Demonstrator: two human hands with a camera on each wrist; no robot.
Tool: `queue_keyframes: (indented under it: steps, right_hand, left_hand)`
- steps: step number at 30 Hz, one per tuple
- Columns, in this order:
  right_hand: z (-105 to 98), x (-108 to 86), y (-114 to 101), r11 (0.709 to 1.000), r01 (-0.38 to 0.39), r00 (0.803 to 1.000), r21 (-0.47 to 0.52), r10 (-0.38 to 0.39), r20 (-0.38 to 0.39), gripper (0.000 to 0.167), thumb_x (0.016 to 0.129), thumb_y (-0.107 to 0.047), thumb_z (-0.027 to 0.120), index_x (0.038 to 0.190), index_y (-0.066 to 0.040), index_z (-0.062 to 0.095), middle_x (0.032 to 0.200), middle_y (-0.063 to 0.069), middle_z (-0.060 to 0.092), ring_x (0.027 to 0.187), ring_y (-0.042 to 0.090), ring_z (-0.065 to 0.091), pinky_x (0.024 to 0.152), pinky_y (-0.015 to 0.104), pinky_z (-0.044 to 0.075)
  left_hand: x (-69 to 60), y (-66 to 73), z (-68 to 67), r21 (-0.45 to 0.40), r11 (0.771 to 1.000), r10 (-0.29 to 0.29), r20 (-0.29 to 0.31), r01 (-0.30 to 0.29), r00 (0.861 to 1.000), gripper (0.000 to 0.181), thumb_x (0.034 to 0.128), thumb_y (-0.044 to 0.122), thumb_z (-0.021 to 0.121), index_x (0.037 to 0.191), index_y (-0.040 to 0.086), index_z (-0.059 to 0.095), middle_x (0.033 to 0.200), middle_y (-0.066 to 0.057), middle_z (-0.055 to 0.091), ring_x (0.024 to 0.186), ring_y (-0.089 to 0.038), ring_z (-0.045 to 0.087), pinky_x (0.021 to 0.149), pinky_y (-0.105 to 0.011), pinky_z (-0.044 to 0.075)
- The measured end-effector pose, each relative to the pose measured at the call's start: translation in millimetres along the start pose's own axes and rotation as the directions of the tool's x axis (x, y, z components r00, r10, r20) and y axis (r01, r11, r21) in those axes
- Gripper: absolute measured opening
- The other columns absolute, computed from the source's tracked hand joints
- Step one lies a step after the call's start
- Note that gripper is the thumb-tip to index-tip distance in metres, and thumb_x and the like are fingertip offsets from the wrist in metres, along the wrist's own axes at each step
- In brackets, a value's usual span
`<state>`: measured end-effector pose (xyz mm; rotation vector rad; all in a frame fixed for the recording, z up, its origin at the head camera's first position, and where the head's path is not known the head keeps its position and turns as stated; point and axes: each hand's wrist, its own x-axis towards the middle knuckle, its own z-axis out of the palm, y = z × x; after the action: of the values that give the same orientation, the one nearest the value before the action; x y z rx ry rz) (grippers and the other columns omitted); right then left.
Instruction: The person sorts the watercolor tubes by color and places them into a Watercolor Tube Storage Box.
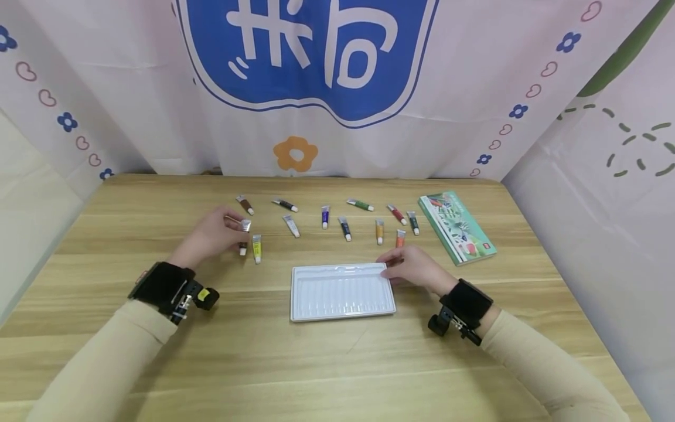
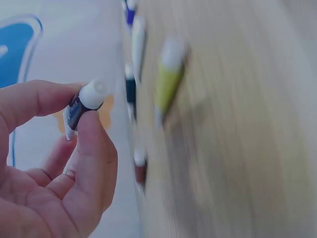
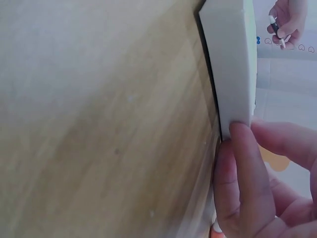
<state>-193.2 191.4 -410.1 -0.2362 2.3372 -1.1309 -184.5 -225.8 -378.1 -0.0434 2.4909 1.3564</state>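
Note:
My left hand (image 1: 217, 234) pinches a dark paint tube (image 1: 244, 239) between thumb and fingers, white cap downward in the head view. The left wrist view shows the same tube (image 2: 77, 112) held above the table. A yellow tube (image 1: 256, 249) lies just right of that hand. With thumb and fingers, my right hand (image 1: 413, 268) holds the right end of a white ribbed tray (image 1: 343, 293), near its upper corner. In the right wrist view, the fingers of my right hand (image 3: 262, 183) touch the tray's side (image 3: 228, 64).
Several paint tubes lie scattered behind the tray, among them a green one (image 1: 361, 204), a blue one (image 1: 325, 217) and an orange one (image 1: 401, 238) beside my right hand. A green illustrated box (image 1: 457, 227) lies at the right. A printed curtain (image 1: 158, 88) hangs behind the table.

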Motion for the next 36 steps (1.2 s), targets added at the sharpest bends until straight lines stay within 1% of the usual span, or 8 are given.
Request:
queue_keyframes:
  steps: [4,10,14,19,21,28,32,36]
  right_hand:
    - [1,0.7,2,1.0,-0.004,1.0,0.003,0.004,0.004,0.033,0.093,-0.005,0.072,0.125,0.002,0.069,0.121,0.016,0.066,0.099,0.022,0.066,0.08,0.031,0.061]
    - [0,-0.8,0,1.0,-0.005,1.0,-0.012,0.004,-0.008,0.033,0.093,-0.005,0.073,0.125,0.001,0.07,0.122,0.016,0.066,0.101,0.023,0.066,0.081,0.03,0.06]
    - [1,-0.9,0,1.0,-0.001,1.0,0.001,0.001,-0.002,0.034,0.092,-0.004,0.073,0.125,0.002,0.069,0.123,0.017,0.066,0.101,0.024,0.067,0.081,0.03,0.06]
    - [0,-1.9,0,1.0,0.003,1.0,-0.007,-0.003,-0.008,0.033,0.093,-0.005,0.072,0.125,0.002,0.069,0.123,0.016,0.066,0.103,0.025,0.065,0.083,0.031,0.06]
    - [0,-2.3,0,1.0,0.006,1.0,-0.017,-0.006,-0.007,0.033,0.093,-0.005,0.072,0.125,0.001,0.07,0.123,0.016,0.066,0.104,0.025,0.065,0.083,0.031,0.06]
    - [0,-2.8,3,1.0,-0.011,1.0,-0.004,0.011,-0.002,0.033,0.094,-0.006,0.072,0.126,0.0,0.069,0.123,0.016,0.066,0.103,0.024,0.065,0.083,0.031,0.06]
    - [0,-1.8,2,1.0,-0.009,1.0,-0.018,0.009,-0.004,0.034,0.094,-0.007,0.072,0.127,0.0,0.069,0.12,0.015,0.066,0.103,0.024,0.063,0.083,0.031,0.059]
    - [-1,-2.8,1,1.0,-0.011,1.0,-0.009,0.011,0.0,0.034,0.094,-0.006,0.072,0.127,0.0,0.069,0.119,0.015,0.065,0.103,0.025,0.063,0.083,0.031,0.06]
  left_hand:
    - [-8.3,8.6,21.6,-0.04,0.999,0.031,0.023,-0.03,0.999,0.052,0.095,0.01,0.072,0.134,-0.009,0.043,0.123,-0.025,0.056,0.092,-0.023,0.066,0.08,-0.032,0.06]
    - [-17.7,16.0,57.4,-0.081,0.987,0.14,0.056,-0.135,0.989,0.039,0.0923,0.001,0.072,0.122,-0.008,0.049,0.112,-0.021,0.06,0.085,-0.022,0.066,0.076,-0.034,0.061]
    - [-23.6,22.2,74.7,-0.101,0.984,0.156,0.078,-0.148,0.985,0.027,0.0947,0.0,0.069,0.114,-0.006,0.05,0.107,-0.02,0.062,0.085,-0.023,0.066,0.075,-0.037,0.061]
    - [-25.9,27.5,85.1,-0.087,0.983,0.167,0.094,-0.159,0.981,0.02,0.0974,0.003,0.066,0.111,-0.005,0.053,0.102,-0.018,0.064,0.084,-0.024,0.066,0.076,-0.04,0.06]
    - [-26.4,28.0,87.5,-0.104,0.983,0.165,0.102,-0.154,0.981,0.02,0.0977,0.002,0.066,0.111,-0.005,0.053,0.1,-0.017,0.063,0.082,-0.024,0.066,0.076,-0.04,0.061]
    - [-25.6,28.8,97.9,-0.124,0.982,0.163,0.168,-0.143,0.972,0.02,0.0957,-0.001,0.067,0.111,-0.005,0.055,0.098,-0.016,0.06,0.083,-0.022,0.064,0.074,-0.038,0.061]
    - [-27.5,28.5,103.1,-0.121,0.984,0.149,0.155,-0.131,0.977,0.028,0.095,0.0,0.069,0.118,-0.004,0.053,0.103,-0.017,0.06,0.084,-0.023,0.063,0.072,-0.035,0.061]
    - [-31.8,27.0,108.0,-0.075,0.986,0.157,0.139,-0.147,0.978,0.031,0.0929,0.001,0.071,0.119,-0.004,0.054,0.1,-0.015,0.062,0.078,-0.021,0.063,0.067,-0.033,0.058]
